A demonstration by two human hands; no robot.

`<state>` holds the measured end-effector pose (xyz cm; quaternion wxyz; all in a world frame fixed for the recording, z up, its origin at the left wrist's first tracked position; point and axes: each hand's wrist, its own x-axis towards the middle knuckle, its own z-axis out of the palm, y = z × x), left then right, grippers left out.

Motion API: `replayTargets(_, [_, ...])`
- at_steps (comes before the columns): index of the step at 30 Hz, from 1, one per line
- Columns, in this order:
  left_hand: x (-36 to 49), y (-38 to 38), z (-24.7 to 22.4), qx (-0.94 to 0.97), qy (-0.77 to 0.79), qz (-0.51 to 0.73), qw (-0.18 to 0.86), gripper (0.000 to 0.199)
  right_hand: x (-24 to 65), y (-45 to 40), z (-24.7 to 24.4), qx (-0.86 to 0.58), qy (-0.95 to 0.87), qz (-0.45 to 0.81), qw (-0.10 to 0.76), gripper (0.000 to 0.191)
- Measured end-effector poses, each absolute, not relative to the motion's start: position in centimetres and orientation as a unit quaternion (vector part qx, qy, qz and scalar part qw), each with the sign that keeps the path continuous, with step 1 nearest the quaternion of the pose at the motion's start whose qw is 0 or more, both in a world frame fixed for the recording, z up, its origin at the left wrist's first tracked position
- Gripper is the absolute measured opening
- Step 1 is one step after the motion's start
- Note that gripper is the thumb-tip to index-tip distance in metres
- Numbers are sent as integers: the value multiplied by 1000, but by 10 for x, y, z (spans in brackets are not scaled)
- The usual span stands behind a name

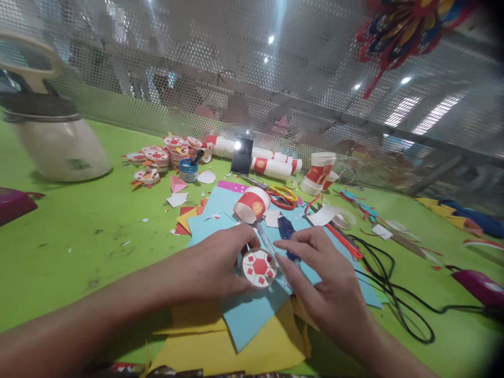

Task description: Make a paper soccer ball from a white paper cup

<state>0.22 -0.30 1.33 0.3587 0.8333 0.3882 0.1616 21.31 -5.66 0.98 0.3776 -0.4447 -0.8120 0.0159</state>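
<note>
holding the patterned disc (pixel 259 268) edge-on between thumb and fingers, our left hand (pixel 214 262) has its grip closed on it, above the blue sheets (pixel 252 320). our right hand (pixel 326 283) has its grip slightly open, index finger and thumb parted just beside the disc's right side; we can't tell whether they touch anything. beyond our hands, a paper cup (pixel 252 205) lies tipped on the sheets, with red-handled scissors (pixel 281 198) behind it. yellow sheets (pixel 232 352) lie nearest us. farther off on the green desk (pixel 106 220), we see a blue jar (pixel 188 170) beside a pile of paper turtles (pixel 157 155).
</note>
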Motion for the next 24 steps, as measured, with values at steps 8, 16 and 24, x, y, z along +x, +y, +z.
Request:
replayTargets(8, [2,-3,11,837,342,217,369,43,217,-42,14,-558,-685,237,405,25])
replayTargets(16, [3,0,10,838,291,258,383,39,206,-47,18,-520,-661,396,368,30])
replayTargets(24, [0,4,4,827,295,268,396,46,200,-50,14,-527,-568,479,412,43])
